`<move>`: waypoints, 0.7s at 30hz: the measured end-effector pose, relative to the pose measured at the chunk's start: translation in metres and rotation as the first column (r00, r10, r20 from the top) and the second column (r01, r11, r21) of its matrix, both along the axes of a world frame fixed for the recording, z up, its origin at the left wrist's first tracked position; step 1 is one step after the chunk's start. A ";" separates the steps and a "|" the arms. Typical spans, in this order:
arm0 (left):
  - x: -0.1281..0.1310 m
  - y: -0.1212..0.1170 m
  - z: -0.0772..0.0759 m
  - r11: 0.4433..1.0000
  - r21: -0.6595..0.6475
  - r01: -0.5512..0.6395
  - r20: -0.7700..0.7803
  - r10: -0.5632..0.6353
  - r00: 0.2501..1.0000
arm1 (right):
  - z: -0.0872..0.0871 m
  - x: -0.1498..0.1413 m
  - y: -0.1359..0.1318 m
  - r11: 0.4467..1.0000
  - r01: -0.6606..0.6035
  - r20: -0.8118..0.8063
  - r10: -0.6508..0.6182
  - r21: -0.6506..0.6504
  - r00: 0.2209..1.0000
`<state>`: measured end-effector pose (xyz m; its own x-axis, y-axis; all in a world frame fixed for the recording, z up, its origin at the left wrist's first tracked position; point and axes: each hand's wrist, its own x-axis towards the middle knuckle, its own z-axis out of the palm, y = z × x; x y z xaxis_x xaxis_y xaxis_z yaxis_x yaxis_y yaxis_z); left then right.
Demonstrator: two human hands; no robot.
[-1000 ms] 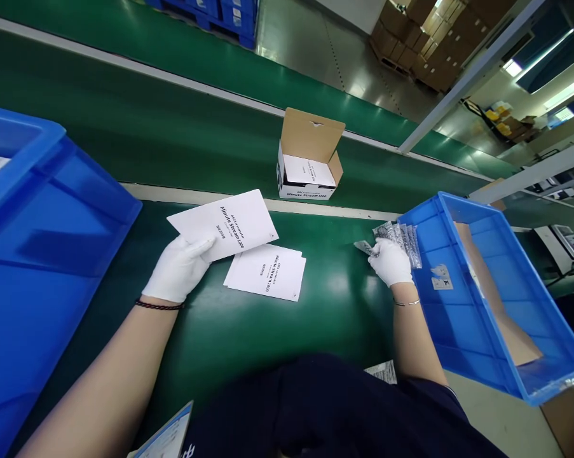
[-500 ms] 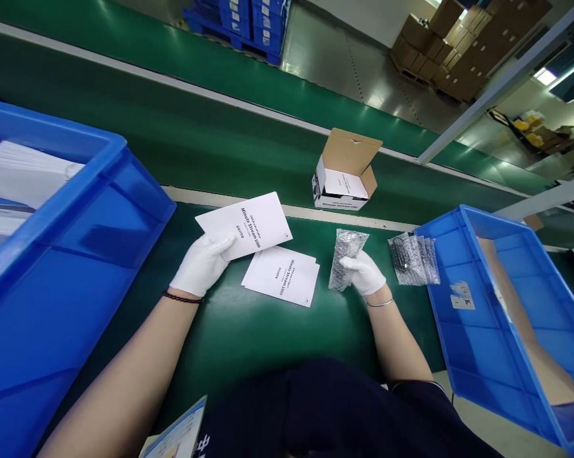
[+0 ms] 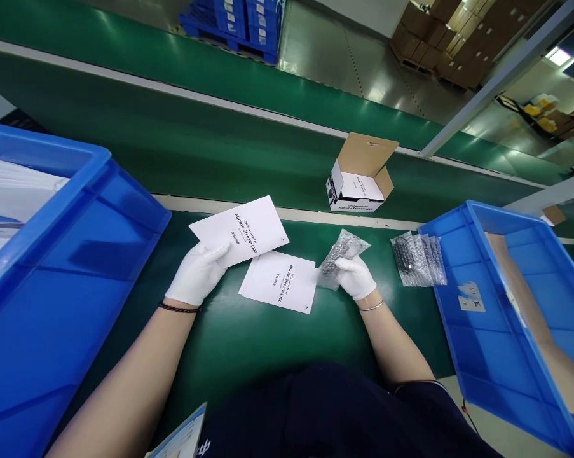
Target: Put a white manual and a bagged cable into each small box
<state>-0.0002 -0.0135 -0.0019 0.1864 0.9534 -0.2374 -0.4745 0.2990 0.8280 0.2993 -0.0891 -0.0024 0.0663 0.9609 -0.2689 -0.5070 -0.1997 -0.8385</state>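
In a white glove, my left hand [image 3: 197, 273] is closed on a white printed booklet [image 3: 248, 230], thumb on its front. Below and right of it, more booklets [image 3: 281, 283] with the same print lie overlapping on the green table [image 3: 267, 356]. My gloved right hand [image 3: 356, 277] grips a bubble-wrap packet [image 3: 340, 254], tilted, its lower end close to the lying booklets. What the packet contains I cannot make out. Further right, several bubble-wrap packets [image 3: 419, 259] lie overlapped beside a blue bin.
An open carton [image 3: 358, 205] with a white booklet on top stands on the moving-line ledge behind. At the left, a blue bin [image 3: 91, 267] holds stacked white papers [image 3: 17, 184]. The right blue bin [image 3: 463, 343] has a cardboard sheet inside. A grey post [image 3: 487, 89] rises behind.
My right hand has moved slightly left, and the bubble-wrap packet has tilted, its lower end nearing the lying booklets. The carton has shifted right in view. My left hand keeps its booklet.
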 end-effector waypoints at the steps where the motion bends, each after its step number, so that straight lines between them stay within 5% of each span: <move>1: 0.000 0.000 0.000 1.000 0.000 -0.004 -0.005 0.004 1.000 | 0.000 0.000 0.000 1.000 -0.005 -0.010 0.005 0.011 1.000; 21: 0.002 -0.001 0.002 1.000 -0.022 -0.010 -0.029 0.010 1.000 | -0.007 0.003 0.004 0.978 0.210 -0.055 -0.210 -0.002 0.976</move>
<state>0.0017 -0.0142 0.0006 0.1698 0.9496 -0.2634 -0.4537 0.3126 0.8345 0.3023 -0.0854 -0.0091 0.2516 0.9281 -0.2743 -0.5827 -0.0810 -0.8086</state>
